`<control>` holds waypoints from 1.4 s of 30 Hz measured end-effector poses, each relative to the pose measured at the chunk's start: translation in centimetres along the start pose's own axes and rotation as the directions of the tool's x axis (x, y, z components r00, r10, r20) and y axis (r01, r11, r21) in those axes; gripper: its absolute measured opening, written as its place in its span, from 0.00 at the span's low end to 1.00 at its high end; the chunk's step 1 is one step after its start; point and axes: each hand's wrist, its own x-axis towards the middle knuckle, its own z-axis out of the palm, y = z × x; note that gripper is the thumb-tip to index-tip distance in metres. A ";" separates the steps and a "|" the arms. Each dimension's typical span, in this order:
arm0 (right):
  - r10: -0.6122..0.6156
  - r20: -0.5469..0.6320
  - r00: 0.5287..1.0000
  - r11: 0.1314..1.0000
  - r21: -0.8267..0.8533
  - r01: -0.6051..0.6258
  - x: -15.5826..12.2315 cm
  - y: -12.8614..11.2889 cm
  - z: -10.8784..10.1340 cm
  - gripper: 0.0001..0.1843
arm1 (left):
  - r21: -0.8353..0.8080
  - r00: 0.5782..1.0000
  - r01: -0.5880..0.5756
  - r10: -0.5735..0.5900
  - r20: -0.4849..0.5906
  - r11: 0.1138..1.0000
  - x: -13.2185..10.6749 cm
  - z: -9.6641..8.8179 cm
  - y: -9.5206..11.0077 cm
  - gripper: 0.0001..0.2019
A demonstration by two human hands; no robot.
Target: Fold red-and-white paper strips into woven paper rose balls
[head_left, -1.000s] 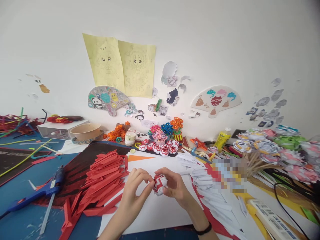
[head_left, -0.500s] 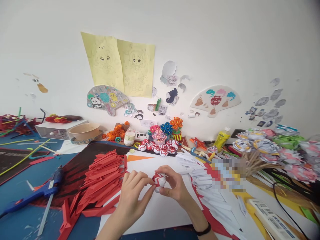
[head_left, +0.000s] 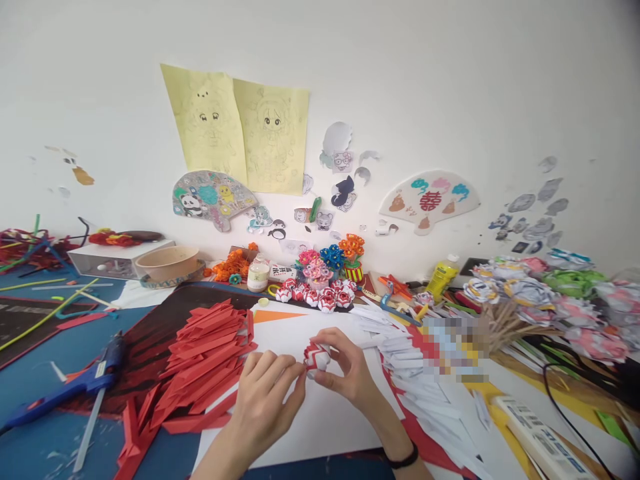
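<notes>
OK, R hand [head_left: 353,375] pinches red/wht paper flower [head_left: 317,358] btwn thumb & fingers, above wht sheet [head_left: 313,427]; L hand [head_left: 266,395] right at its L edge, can't tell if gripping.

My right hand [head_left: 345,373] hides one side of the red-and-white paper flower [head_left: 317,359]; anything pinched in my left hand [head_left: 267,393] is too small to tell. Pixelation masks things rightward. The bottom edge cuts off my forearms [head_left: 227,450].
</notes>
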 end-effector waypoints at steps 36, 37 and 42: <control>0.008 -0.001 1.000 0.999 -0.045 -0.008 0.1 0.0 0.0 0.22 | -0.093 0.992 0.089 -0.080 0.100 0.992 -0.2 0.5 -0.2 0.07; 0.015 0.002 1.000 0.999 -0.032 -0.015 0.1 -0.1 -0.1 0.22 | -0.138 0.987 0.130 -0.115 0.110 0.982 0.0 0.4 -0.2 0.06; 0.062 0.018 0.998 0.997 0.048 -0.063 0.0 -0.4 -0.5 0.22 | -0.391 0.893 0.429 -0.316 0.321 0.814 1.3 -0.4 -0.6 0.09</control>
